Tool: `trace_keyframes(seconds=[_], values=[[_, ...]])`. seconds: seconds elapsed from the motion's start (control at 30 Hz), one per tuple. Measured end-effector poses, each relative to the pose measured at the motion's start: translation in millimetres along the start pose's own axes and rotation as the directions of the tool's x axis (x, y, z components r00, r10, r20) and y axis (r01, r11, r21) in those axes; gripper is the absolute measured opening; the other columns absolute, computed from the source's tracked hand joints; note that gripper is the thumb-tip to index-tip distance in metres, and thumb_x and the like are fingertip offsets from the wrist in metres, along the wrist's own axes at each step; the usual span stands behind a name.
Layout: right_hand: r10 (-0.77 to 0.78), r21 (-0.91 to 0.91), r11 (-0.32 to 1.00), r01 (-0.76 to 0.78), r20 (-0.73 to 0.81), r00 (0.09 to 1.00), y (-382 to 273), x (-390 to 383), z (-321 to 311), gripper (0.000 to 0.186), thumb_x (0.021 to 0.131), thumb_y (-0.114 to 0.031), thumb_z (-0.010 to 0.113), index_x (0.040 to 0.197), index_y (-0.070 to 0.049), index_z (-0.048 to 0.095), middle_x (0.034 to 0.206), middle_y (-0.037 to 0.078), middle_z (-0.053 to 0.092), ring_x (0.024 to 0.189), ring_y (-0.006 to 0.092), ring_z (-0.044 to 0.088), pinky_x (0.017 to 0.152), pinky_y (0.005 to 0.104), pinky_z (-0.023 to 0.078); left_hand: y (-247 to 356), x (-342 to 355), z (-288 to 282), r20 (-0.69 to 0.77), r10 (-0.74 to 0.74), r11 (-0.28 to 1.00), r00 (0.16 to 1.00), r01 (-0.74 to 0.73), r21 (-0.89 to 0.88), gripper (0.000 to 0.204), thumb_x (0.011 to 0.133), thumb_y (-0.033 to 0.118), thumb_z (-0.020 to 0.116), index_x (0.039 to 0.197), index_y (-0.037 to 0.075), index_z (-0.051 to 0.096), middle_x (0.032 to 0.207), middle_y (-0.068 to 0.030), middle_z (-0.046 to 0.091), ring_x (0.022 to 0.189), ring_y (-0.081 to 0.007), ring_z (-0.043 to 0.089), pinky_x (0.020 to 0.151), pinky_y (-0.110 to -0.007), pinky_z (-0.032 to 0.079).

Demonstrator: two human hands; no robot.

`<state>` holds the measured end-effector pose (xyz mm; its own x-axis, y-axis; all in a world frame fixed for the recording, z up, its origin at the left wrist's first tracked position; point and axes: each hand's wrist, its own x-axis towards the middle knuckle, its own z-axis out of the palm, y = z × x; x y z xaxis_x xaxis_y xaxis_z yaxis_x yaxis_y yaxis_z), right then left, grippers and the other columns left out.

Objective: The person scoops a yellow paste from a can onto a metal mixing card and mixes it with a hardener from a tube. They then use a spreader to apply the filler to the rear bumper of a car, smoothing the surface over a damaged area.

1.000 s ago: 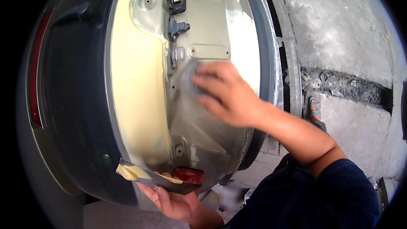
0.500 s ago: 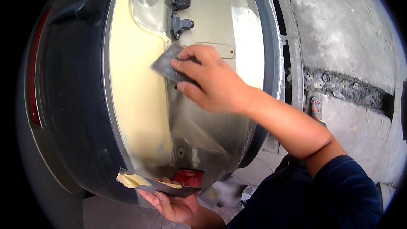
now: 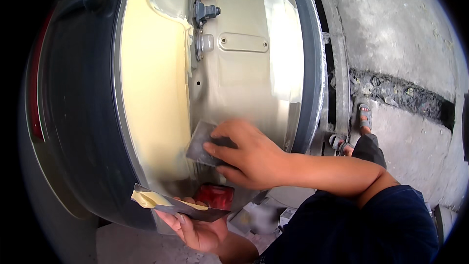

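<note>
A dark, flat filler spreader (image 3: 204, 150) is pinched in my right hand (image 3: 251, 154), its edge against the lower part of the car's metal panel. Cream-coloured filler (image 3: 154, 73) covers the long strip of the panel (image 3: 239, 83) left of the crease. Below, my left hand (image 3: 198, 232) supports a thin dark mixing plate (image 3: 188, 209), with a lump of cream putty (image 3: 146, 199) at its left end and more along its edge. The plate lies just in front of the red tail light (image 3: 215, 196). Some left fingers are hidden behind the plate.
Grey fittings, including a latch-like part (image 3: 206, 12) and a small lamp (image 3: 205, 43), stick out along the crease. A dark bumper or trim (image 3: 93, 112) curves at left. At right are a concrete floor (image 3: 391, 24), a rubble-filled gap (image 3: 405, 99) and sandalled feet (image 3: 365, 117).
My right hand has moved down the panel with the spreader, uncovering the lamp and a ridge of filler along the crease. My left hand and the plate have barely shifted.
</note>
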<state>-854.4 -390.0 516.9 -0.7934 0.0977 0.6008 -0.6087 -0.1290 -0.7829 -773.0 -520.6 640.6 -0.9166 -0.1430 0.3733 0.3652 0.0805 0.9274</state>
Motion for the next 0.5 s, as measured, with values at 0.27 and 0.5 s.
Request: trace_keyframes(seconds=[0.27, 0.5], values=[[-0.247, 0.641, 0.765, 0.067, 0.196, 0.949, -10, -25, -38, 0.038, 0.079, -0.013, 0.069, 0.113, 0.001, 0.064, 0.12, 0.018, 0.051, 0.11, 0.0341, 0.052, 0.093, 0.0412, 0.044, 0, -2, 5, 0.042, -0.049, 0.992, 0.998, 0.053, -0.111, 0.056, 0.09, 0.003, 0.044, 0.143, 0.006, 0.027, 0.133, -0.0197, 0.047, 0.114, -0.0301, 0.053, 0.1, -0.046, 0.042], [0.224, 0.731, 0.629, -0.263, 0.154, 0.962, 5, -32, -54, 0.034, 0.089, -0.013, 0.058, 0.118, 0.004, 0.056, 0.121, 0.017, 0.052, 0.106, 0.0233, 0.055, 0.089, 0.0381, 0.045, -2, -1, 7, 0.071, -0.143, 0.982, 0.987, 0.151, -0.114, 0.05, 0.09, 0.001, 0.044, 0.138, -0.004, 0.031, 0.123, -0.0216, 0.053, 0.112, -0.0296, 0.055, 0.097, -0.043, 0.044]])
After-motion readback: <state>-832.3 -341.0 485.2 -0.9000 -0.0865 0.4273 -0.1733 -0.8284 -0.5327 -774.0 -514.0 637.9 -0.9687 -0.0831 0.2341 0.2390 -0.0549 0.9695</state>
